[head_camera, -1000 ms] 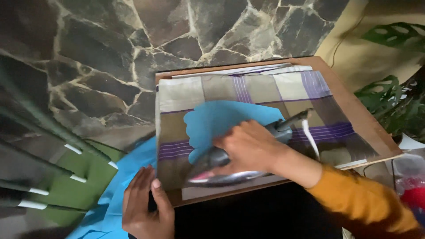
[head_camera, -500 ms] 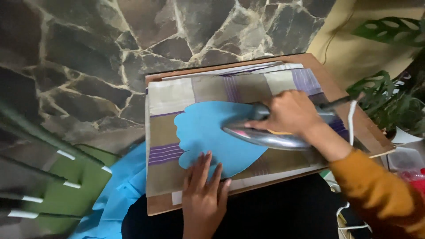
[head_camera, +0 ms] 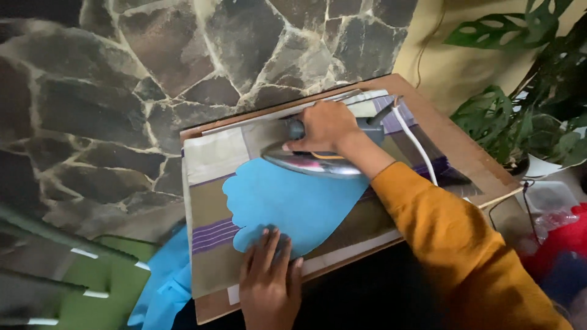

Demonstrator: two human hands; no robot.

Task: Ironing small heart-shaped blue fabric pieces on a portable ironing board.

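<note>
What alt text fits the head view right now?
The right hand grips an iron on blue fabric, while the left hand presses the fabric's near edge on a checked cloth covering a wooden board.

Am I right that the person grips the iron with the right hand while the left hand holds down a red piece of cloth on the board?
Not quite: the cloth is blue, not red. The head view shows the right hand gripping the iron while the left hand presses flat on the near edge of the blue cloth, which lies on the padded board.
</note>
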